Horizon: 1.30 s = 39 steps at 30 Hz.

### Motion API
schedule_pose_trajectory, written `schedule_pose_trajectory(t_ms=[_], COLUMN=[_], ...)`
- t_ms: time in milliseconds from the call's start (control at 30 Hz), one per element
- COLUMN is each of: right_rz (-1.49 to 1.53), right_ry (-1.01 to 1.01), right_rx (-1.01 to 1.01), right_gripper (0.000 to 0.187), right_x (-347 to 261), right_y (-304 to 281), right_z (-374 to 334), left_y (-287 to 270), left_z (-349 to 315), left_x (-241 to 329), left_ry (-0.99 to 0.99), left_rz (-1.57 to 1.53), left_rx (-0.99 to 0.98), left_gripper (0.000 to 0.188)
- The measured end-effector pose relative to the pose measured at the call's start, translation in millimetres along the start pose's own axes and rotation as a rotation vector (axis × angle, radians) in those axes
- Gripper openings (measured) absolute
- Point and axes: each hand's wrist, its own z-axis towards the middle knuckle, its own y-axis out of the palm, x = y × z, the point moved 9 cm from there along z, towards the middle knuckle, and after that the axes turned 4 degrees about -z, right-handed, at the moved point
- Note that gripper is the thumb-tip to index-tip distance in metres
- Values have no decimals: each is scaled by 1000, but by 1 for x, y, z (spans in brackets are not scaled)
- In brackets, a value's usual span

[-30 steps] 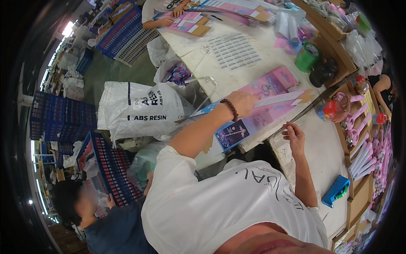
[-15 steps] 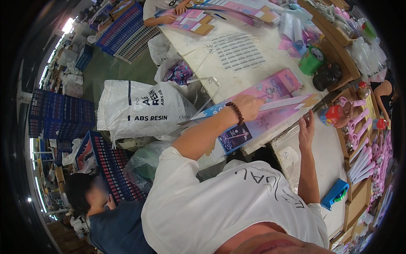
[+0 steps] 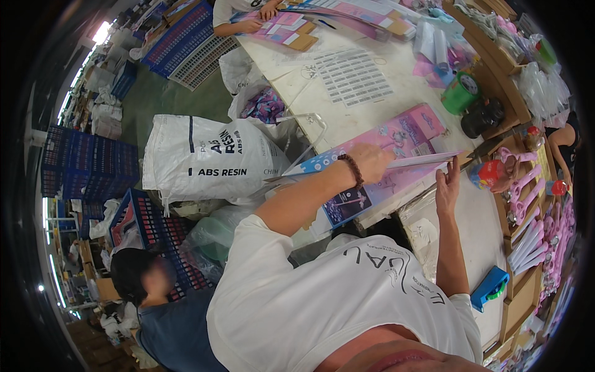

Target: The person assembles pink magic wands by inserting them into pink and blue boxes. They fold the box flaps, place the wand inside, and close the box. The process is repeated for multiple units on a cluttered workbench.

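Note:
A long pink and blue printed cardboard box [image 3: 406,183] lies partly folded along the table's near edge, one narrow panel raised. My left hand [image 3: 374,163], with a beaded bracelet at the wrist, is closed in a fist at that panel's edge; its fingertips are partly hidden. At the box's right end is my right hand [image 3: 447,186], its fingers stretched upward and touching the brown end of the panel. Another flat pink box panel [image 3: 423,124] lies just beyond.
A green tape roll [image 3: 460,93] and a dark jar [image 3: 482,118] stand at the far right. A blue tape dispenser [image 3: 490,289] sits near my right elbow. Left of the table are a white sack [image 3: 211,158] and a seated person [image 3: 180,328]. Another person's hands [image 3: 260,18] work across the table.
My right hand's fingers have come up against the panel's end, where a gap showed before. My left hand has shifted slightly right, and the raised panel looks narrower. The seated person has moved right.

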Motion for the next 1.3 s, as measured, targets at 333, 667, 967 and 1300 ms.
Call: schedule_pose_trajectory(t_ms=[333, 667, 967, 1300], right_rz=[-35, -200, -193, -219], right_ry=[-28, -12, 9, 76], right_rx=[-46, 25, 24, 53], right_gripper=[65, 49, 47, 52], right_x=[-4, -3, -3, 22], right_y=[-3, -21, -22, -39], right_z=[8, 27, 28, 42], left_y=[0, 2, 3, 1], left_z=[1, 2, 3, 1], left_x=[-2, -3, -2, 1], left_ry=[33, 43, 42, 48], left_rz=[-14, -23, -24, -22], left_rx=[18, 32, 33, 34], left_gripper=[21, 21, 21, 22])
